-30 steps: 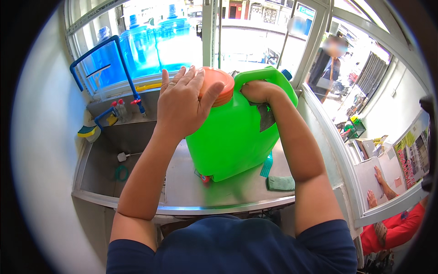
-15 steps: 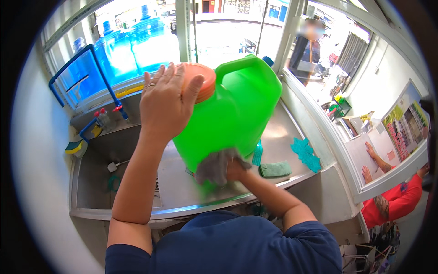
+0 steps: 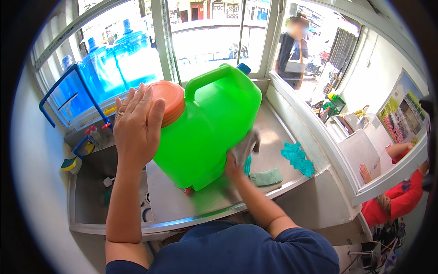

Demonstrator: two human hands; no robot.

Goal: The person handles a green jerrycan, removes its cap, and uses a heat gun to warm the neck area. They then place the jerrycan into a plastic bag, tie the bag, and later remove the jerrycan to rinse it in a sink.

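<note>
A big bright green water jug with a molded handle stands tilted on the steel counter. It has a wide orange lid at upper left and a small blue cap at its far right corner. My left hand lies against the lid's left side, fingers stretched out and thumb apart. On the jug's lower right side, my right hand presses a grey cloth, its fingers partly hidden and blurred. Below the jug's bottom edge a small red thing shows.
Teal cloth and a folded green cloth lie on the counter at right. A sink basin is at left, with a blue pipe and a yellow sponge. Blue water bottles stand behind. At right, a person in red works.
My right hand has moved the grey cloth from the jug's near lower face round to its right side. The view has shifted, and my left hand stays on the lid.
</note>
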